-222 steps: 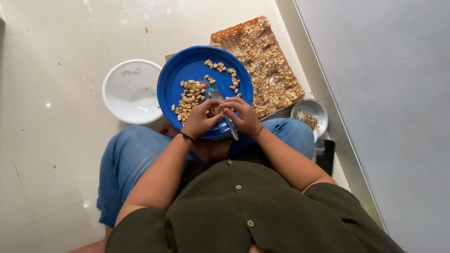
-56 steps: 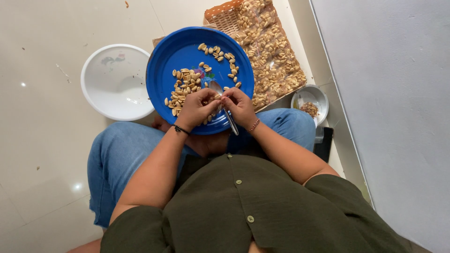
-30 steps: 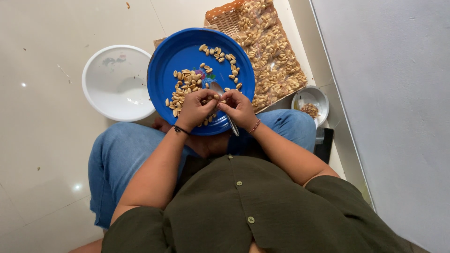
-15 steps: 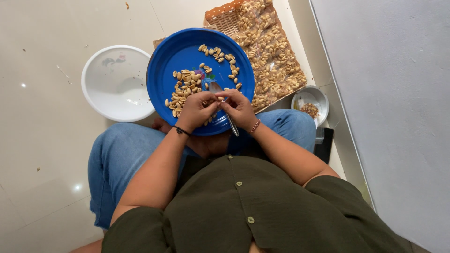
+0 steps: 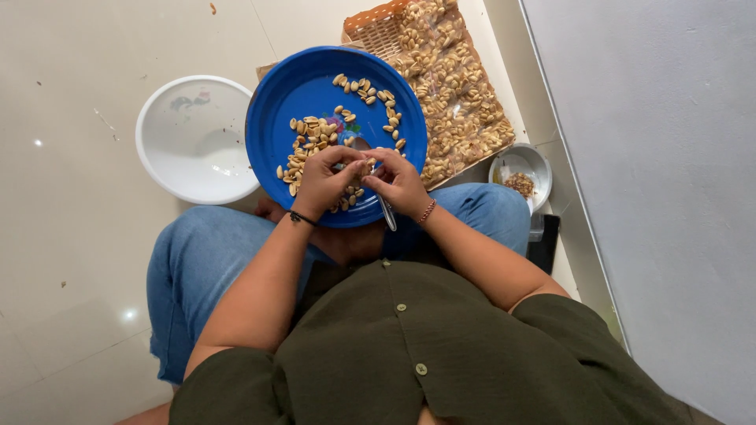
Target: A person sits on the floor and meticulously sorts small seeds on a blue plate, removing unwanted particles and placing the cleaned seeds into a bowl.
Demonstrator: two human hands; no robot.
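Observation:
A round blue plate (image 5: 291,102) rests on my lap, scattered with pale nuts (image 5: 311,138). Over its near edge my left hand (image 5: 323,182) pinches a single nut with the fingertips. My right hand (image 5: 400,185) meets it from the right, gripping a metal spoon (image 5: 383,206) whose handle points toward me and whose bowl lies by the nut. A black band is on my left wrist, a beaded bracelet on my right.
A white empty bowl (image 5: 195,142) stands on the floor at the left. A woven tray (image 5: 453,86) heaped with nuts lies behind the plate at the right. A small steel bowl (image 5: 521,169) with brown scraps sits by the grey wall (image 5: 654,173).
The camera view has shifted slightly since the oldest frame. Both hands stay together over the plate's near edge, with only small finger movements on the nut.

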